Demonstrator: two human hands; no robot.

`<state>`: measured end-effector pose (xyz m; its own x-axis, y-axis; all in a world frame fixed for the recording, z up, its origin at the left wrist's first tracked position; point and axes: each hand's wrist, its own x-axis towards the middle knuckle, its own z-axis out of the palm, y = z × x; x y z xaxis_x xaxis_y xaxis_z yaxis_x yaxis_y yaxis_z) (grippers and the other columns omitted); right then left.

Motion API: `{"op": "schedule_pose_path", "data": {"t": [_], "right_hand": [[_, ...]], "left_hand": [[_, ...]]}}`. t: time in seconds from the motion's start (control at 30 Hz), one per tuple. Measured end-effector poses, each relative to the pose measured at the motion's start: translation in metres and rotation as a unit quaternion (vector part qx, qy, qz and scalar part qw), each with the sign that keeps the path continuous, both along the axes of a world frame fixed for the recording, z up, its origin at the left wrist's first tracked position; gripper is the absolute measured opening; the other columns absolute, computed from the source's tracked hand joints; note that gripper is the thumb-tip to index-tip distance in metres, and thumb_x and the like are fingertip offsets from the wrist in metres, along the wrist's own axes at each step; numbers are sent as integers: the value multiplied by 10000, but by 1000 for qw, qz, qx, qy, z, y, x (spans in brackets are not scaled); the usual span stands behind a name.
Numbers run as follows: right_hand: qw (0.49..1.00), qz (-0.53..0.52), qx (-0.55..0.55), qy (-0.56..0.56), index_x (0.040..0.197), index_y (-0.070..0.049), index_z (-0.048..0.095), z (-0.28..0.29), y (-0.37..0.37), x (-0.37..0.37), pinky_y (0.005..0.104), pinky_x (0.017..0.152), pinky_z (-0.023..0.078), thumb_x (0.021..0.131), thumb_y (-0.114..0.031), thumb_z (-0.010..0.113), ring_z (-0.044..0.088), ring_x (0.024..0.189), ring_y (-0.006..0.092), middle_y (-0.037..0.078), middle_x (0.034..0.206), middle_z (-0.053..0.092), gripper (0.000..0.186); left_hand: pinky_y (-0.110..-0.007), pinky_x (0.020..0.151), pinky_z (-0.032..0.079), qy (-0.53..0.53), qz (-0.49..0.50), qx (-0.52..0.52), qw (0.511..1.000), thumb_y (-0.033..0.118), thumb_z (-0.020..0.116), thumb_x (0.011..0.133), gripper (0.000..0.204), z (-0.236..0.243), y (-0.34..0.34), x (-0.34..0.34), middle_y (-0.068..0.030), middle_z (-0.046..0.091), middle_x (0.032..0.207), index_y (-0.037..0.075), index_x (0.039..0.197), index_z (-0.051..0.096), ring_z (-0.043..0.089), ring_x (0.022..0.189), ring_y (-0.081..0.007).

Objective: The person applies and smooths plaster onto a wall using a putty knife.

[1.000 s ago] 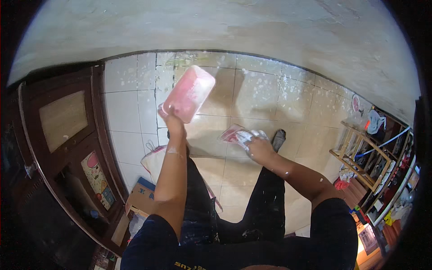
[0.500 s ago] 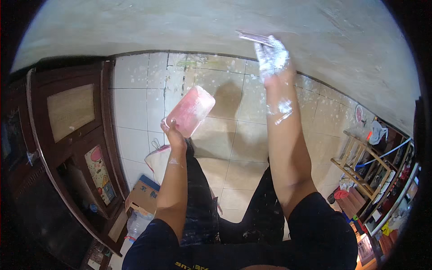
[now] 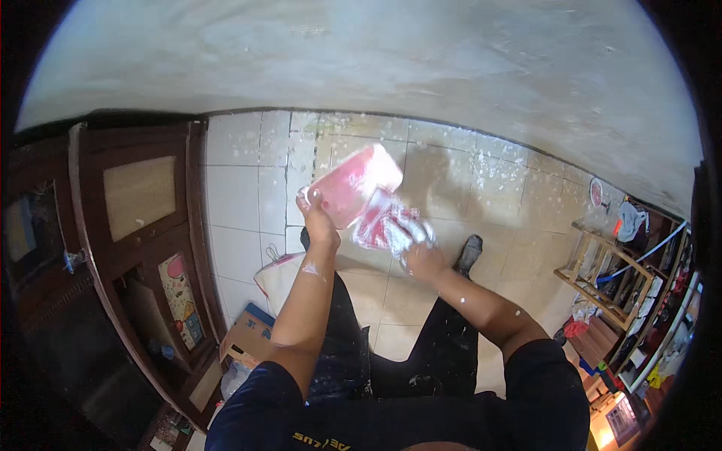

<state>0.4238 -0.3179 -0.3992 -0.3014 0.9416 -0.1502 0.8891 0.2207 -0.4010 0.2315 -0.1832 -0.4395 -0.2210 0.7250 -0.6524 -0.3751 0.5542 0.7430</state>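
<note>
My left hand [image 3: 319,219] grips the near left end of a shallow pink tray [image 3: 342,186], thumb over its rim. White paste covers much of the tray's right side. Close by its lower right edge is my right hand [image 3: 415,244], smeared with white and blurred by motion. The fingers are closed round a flat scraper [image 3: 381,204], which reaches to the tray's edge. Its outline is streaked red and white by the blur, so whether it touches the paste is hard to tell.
A pale plastered wall [image 3: 421,60] rises ahead above the spattered tile floor [image 3: 235,180]. Dark wooden cabinets [image 3: 143,180] line the left, with a cardboard box [image 3: 247,338] and a pale bag [image 3: 272,279] beside my leg. Wooden racks [image 3: 605,278] stand to the right.
My right hand has come down from the wall with the scraper to the tray. My left hand has shifted the tray slightly right and turned it.
</note>
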Motion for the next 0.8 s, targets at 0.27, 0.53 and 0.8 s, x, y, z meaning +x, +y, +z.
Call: {"op": "schedule_pose_path", "data": {"t": [0.27,0.53,0.8], "right_hand": [[967,-120,-18,222,1149,-124,565,109,-62,53,393,879,442,800,-198,577,545,1034,319,90,1286,479,357],[721,-445,88,524,1048,60,554,250,-87,171,233,760,427,845,-10,557,528,840,99,61,930,605,215],[919,-202,66,331,1061,20,569,368,-116,266,354,797,469,664,4,562,602,879,325,207,963,613,398]], "left_hand": [[-371,953,361,-21,-43,43,998,168,490,880,550,95,-22,27,-139,387,1245,79,1330,187,418,1139,-246],[-363,789,494,-57,-184,122,974,101,519,809,350,226,-92,110,-91,534,953,62,1145,433,554,882,-219],[-422,904,434,-159,-131,89,975,249,503,848,456,327,-184,180,-146,531,1146,29,1237,415,537,1041,-287]]}}
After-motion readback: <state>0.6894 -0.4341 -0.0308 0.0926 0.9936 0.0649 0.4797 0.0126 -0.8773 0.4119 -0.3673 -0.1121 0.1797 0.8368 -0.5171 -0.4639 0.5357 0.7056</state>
